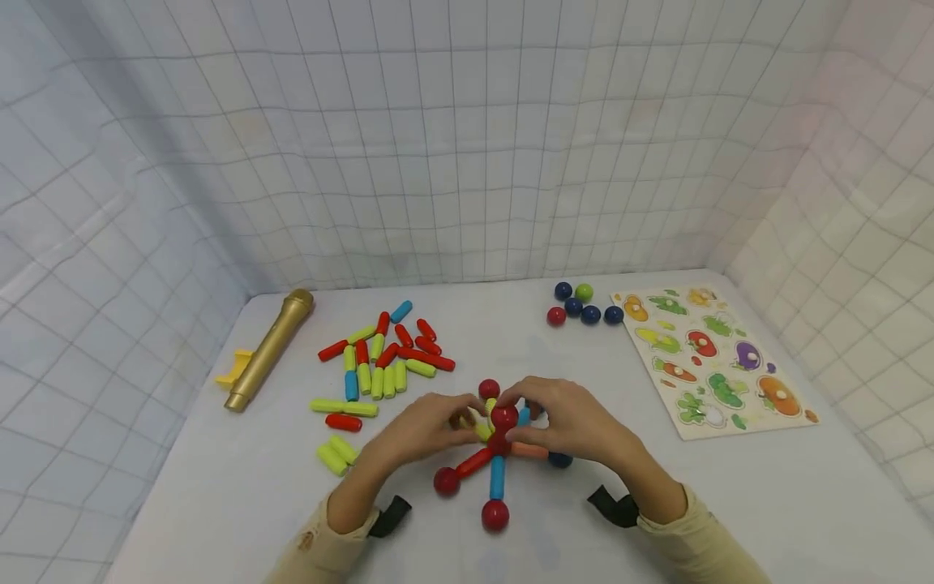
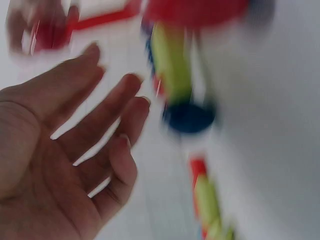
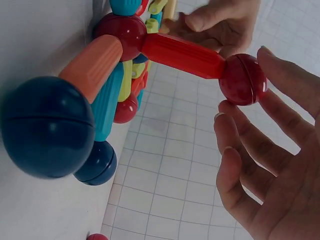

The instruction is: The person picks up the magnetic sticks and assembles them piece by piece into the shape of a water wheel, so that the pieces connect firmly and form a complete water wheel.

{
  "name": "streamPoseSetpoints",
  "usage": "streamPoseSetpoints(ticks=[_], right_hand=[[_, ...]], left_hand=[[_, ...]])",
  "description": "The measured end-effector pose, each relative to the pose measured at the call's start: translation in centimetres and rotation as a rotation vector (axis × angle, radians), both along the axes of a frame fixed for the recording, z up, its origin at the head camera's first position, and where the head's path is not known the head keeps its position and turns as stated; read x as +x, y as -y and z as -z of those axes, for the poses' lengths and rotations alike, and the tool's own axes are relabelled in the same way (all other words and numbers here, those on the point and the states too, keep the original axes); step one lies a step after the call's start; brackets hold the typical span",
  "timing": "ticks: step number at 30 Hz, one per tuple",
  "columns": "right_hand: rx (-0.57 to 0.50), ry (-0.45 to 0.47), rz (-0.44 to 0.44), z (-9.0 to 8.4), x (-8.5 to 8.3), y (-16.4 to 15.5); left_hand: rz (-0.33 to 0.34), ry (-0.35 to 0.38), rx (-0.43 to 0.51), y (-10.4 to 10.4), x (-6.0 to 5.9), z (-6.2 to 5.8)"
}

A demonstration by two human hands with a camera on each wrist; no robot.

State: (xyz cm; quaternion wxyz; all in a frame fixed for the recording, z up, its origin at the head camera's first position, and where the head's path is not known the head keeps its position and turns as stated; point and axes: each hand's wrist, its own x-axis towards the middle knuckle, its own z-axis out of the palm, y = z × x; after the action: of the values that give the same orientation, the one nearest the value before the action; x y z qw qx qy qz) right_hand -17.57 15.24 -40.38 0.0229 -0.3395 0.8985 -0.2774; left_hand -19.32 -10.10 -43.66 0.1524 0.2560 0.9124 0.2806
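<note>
A construction of magnetic rods and balls stands on the table, with a red ball (image 1: 499, 443) at its hub. Coloured rods spread from the hub to outer balls, among them a blue rod (image 1: 497, 477) and an orange rod (image 3: 93, 67). One red rod (image 3: 184, 55) rises upright and carries a red ball (image 3: 243, 79) on top. My right hand (image 1: 572, 415) pinches this top ball between thumb and fingers. My left hand (image 1: 430, 426) is at the construction's left side, fingers loosely bent and apart, with nothing in them.
Several loose red, green and blue rods (image 1: 383, 381) lie to the left. A gold toy microphone (image 1: 270, 349) and a yellow piece (image 1: 235, 367) lie farther left. Loose balls (image 1: 590, 315) sit at the back right, beside a vegetable puzzle board (image 1: 689, 381).
</note>
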Motion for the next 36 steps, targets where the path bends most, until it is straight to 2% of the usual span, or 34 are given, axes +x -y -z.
streamPoseSetpoints(ticks=[2, 4, 7, 9, 12, 14, 18, 26, 29, 32, 36], right_hand=[[0.019, 0.010, 0.012, 0.1, 0.2, 0.2], [0.037, 0.013, 0.020, 0.1, 0.2, 0.5], [0.057, 0.007, 0.033, 0.1, 0.2, 0.6], [0.066, 0.002, 0.036, 0.1, 0.2, 0.6], [0.069, 0.000, 0.031, 0.0, 0.1, 0.5], [0.069, 0.001, 0.027, 0.0, 0.1, 0.4], [0.067, -0.001, 0.029, -0.1, 0.1, 0.4], [0.063, -0.008, 0.040, 0.0, 0.1, 0.4], [0.061, -0.010, 0.047, 0.1, 0.1, 0.5], [0.053, -0.003, 0.045, 0.1, 0.2, 0.6], [0.048, 0.008, 0.043, 0.2, 0.3, 0.6]], left_hand=[[-0.080, -0.026, -0.094, 2.6, -0.6, -1.1], [-0.201, -0.050, -0.214, 5.5, -0.9, -2.0], [-0.341, -0.001, -0.367, 9.1, -1.1, -2.6], [-0.381, 0.054, -0.413, 10.6, -1.2, -2.6], [-0.396, 0.125, -0.434, 11.7, -1.3, -2.0], [-0.395, 0.136, -0.448, 11.8, -1.4, -1.7], [-0.403, 0.112, -0.469, 11.6, -1.7, -1.4], [-0.410, 0.074, -0.495, 11.6, -1.9, -1.4], [-0.399, 0.094, -0.482, 11.7, -1.9, -1.7], [-0.368, 0.118, -0.456, 11.7, -1.6, -2.5], [-0.282, 0.124, -0.353, 10.9, -0.9, -3.8]])
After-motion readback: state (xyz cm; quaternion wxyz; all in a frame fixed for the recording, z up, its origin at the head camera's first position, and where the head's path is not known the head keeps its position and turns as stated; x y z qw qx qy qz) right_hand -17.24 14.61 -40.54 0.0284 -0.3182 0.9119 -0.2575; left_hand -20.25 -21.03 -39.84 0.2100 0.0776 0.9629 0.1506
